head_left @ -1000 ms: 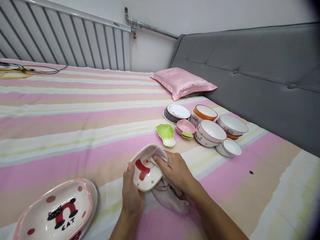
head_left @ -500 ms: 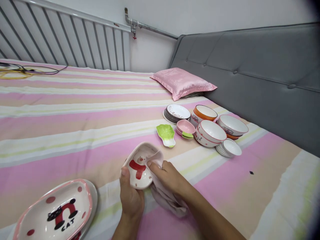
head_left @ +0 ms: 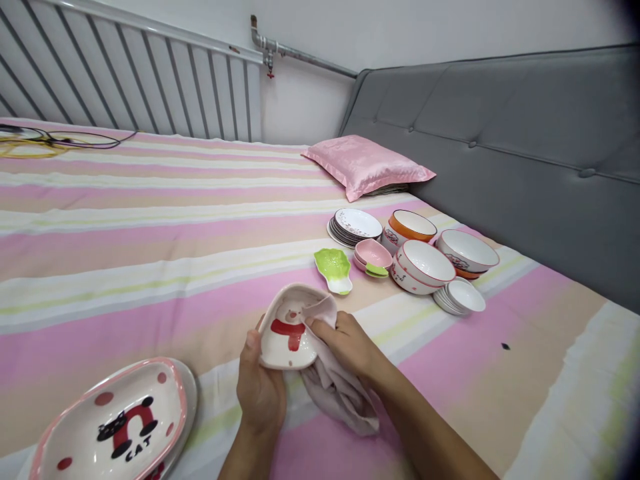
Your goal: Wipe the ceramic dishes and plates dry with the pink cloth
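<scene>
My left hand [head_left: 260,390] grips the near rim of a small white dish [head_left: 286,327] with a red scarf figure painted inside, holding it just above the striped bed sheet [head_left: 150,253]. My right hand [head_left: 347,343] is closed on a pale pink cloth [head_left: 333,387], pressing a corner of it into the dish's right side. The rest of the cloth hangs down below my right wrist.
A large oval cat dish [head_left: 110,423] lies at the lower left. To the right are a green leaf dish [head_left: 334,269], a pink dish [head_left: 373,257], stacked plates [head_left: 354,225], several bowls [head_left: 425,263] and small saucers [head_left: 460,297]. A pink pillow [head_left: 367,165] and grey headboard [head_left: 525,147] lie beyond.
The small dish has been turned in my left hand, so the red figure now faces differently. My right hand with the cloth has shifted slightly along the dish's inside.
</scene>
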`<state>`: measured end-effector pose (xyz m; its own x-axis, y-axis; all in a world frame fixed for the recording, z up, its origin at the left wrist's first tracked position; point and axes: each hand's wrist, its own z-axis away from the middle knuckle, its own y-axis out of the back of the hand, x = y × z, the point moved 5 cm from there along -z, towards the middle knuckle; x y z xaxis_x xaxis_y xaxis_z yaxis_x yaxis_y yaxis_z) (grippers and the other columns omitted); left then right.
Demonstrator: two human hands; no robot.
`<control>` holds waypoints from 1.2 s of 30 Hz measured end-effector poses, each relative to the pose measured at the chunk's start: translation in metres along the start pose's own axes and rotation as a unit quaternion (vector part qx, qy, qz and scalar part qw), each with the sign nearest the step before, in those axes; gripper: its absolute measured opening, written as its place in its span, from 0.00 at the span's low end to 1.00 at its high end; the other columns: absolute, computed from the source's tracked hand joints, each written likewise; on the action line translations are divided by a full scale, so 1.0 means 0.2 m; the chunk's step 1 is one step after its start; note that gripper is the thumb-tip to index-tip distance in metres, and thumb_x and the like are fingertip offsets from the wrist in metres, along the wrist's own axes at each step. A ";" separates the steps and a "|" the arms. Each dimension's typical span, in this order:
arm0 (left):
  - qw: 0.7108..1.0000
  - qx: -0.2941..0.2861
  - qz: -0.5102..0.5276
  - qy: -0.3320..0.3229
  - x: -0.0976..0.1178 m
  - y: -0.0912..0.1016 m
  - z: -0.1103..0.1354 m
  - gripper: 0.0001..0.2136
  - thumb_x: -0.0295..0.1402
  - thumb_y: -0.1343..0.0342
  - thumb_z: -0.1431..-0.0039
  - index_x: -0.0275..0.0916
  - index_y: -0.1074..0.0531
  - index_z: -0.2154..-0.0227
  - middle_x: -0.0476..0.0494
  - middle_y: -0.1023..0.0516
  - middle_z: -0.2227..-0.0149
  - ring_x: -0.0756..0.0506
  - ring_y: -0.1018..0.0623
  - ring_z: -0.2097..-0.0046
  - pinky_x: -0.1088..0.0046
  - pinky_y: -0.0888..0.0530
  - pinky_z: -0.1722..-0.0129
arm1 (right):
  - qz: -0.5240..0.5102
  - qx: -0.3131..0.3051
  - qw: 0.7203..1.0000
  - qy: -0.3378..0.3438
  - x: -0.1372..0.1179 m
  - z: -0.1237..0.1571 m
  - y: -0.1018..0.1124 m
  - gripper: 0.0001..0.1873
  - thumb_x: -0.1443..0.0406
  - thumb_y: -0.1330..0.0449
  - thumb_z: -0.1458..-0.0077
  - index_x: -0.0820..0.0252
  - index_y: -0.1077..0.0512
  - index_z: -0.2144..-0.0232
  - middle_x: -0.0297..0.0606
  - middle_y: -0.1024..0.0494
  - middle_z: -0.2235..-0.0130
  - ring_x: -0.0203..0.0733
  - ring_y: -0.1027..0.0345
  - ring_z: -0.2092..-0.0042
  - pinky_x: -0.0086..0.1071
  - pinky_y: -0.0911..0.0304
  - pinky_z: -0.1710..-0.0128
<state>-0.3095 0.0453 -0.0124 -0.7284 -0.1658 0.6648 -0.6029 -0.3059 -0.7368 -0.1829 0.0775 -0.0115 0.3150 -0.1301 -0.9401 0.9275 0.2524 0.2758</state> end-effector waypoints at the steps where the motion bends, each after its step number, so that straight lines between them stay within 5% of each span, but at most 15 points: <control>1: 1.000 -0.013 0.001 0.018 0.00 -0.01 0.00 0.19 0.46 0.46 0.51 0.35 0.25 0.64 0.41 0.21 0.66 0.39 0.25 0.58 0.65 0.28 0.60 | 0.042 0.003 0.999 0.015 -0.02 0.00 0.03 0.21 0.52 0.47 0.48 0.64 0.27 0.75 0.35 0.27 0.76 0.40 0.36 0.71 0.29 0.44 0.71; 8: 0.985 0.019 -0.016 0.173 -0.05 -0.02 0.02 0.17 0.43 0.44 0.50 0.33 0.26 0.66 0.41 0.20 0.69 0.38 0.23 0.61 0.64 0.28 0.60 | 0.373 0.029 0.921 0.113 -0.12 0.03 0.14 0.24 0.55 0.51 0.44 0.61 0.36 0.86 0.33 0.38 0.84 0.33 0.48 0.79 0.29 0.58 0.77; 15: 0.951 -0.008 -0.014 0.309 -0.07 -0.04 0.04 0.18 0.39 0.47 0.47 0.32 0.28 0.57 0.37 0.20 0.65 0.37 0.22 0.62 0.60 0.27 0.60 | 0.503 0.043 0.853 0.135 -0.15 0.07 0.11 0.21 0.58 0.54 0.42 0.60 0.36 0.83 0.34 0.33 0.81 0.34 0.43 0.78 0.30 0.61 0.77; 21: 0.957 0.015 0.017 0.289 -0.09 -0.02 0.03 0.16 0.38 0.48 0.47 0.32 0.28 0.59 0.37 0.20 0.64 0.37 0.22 0.62 0.58 0.27 0.60 | 0.449 0.128 0.871 0.151 -0.17 0.07 0.13 0.16 0.52 0.50 0.44 0.57 0.35 0.71 0.34 0.27 0.72 0.39 0.36 0.71 0.29 0.53 0.74; 26: 0.962 0.036 0.035 0.270 -0.09 0.00 0.02 0.14 0.38 0.48 0.47 0.33 0.27 0.62 0.38 0.20 0.65 0.37 0.22 0.61 0.59 0.27 0.59 | 0.375 0.237 0.854 0.272 -0.21 0.07 0.12 0.19 0.56 0.41 0.50 0.61 0.37 0.61 0.40 0.28 0.63 0.43 0.35 0.62 0.32 0.43 0.66; 30: 0.962 0.031 0.042 0.267 -0.09 -0.01 0.02 0.15 0.38 0.48 0.46 0.32 0.27 0.62 0.37 0.21 0.65 0.38 0.22 0.61 0.59 0.27 0.59 | 0.365 0.221 0.847 0.317 -0.21 0.08 0.07 0.07 0.62 0.45 0.44 0.60 0.33 0.64 0.37 0.27 0.68 0.40 0.34 0.65 0.30 0.43 0.65; 36: 0.967 0.049 0.035 0.246 -0.09 -0.01 0.02 0.13 0.37 0.47 0.47 0.32 0.26 0.65 0.38 0.20 0.66 0.39 0.22 0.61 0.62 0.26 0.60 | 0.377 0.170 0.870 0.268 -0.17 0.06 0.02 0.07 0.66 0.50 0.41 0.58 0.33 0.62 0.35 0.26 0.66 0.38 0.32 0.64 0.28 0.44 0.67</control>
<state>-0.2931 0.0451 -0.0220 -0.8481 0.2698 0.4560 -0.5295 -0.4017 -0.7472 -0.1872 0.0721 0.0242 0.8049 0.4385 -0.3998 0.5329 -0.2375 0.8122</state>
